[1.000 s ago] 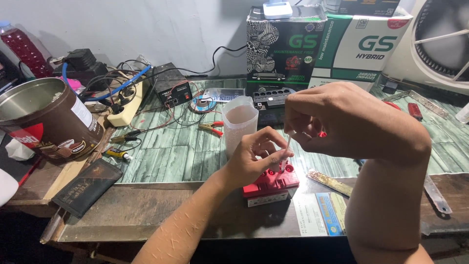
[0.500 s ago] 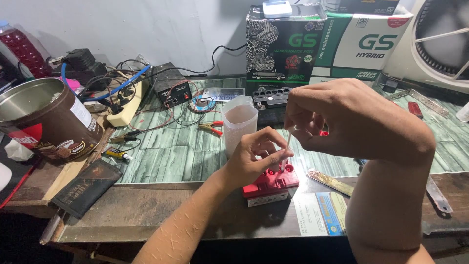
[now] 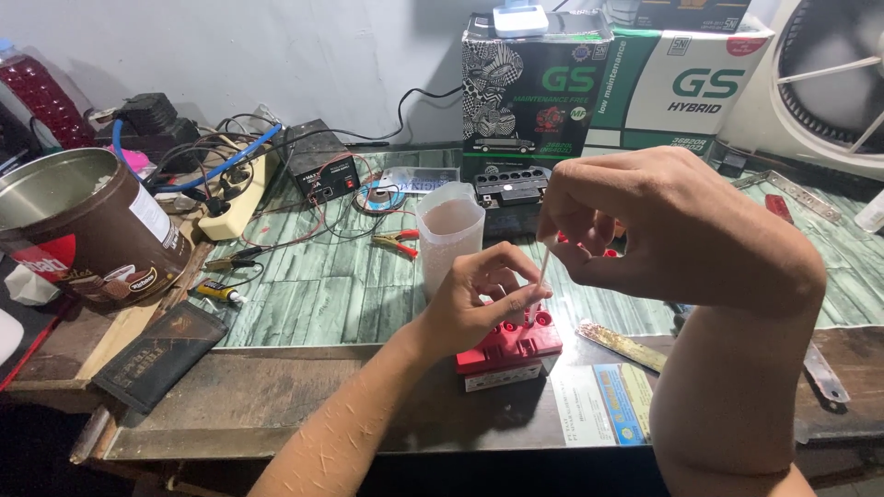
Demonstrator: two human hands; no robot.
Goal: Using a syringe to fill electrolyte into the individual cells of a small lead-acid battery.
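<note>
The thin white stick [image 3: 543,265] is pinched between both hands, left hand [image 3: 479,308] below, right hand [image 3: 663,225] above. The red block [image 3: 508,342] beneath is half hidden by the left hand; the stick's ends are covered.

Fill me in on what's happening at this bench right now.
A person works with both bare hands over a small red battery block near the front edge of the workbench. The right hand pinches a thin pale tube that runs down toward the block, and the left hand steadies its lower end. A translucent plastic cup stands just behind. A brown tin sits at the left.
</note>
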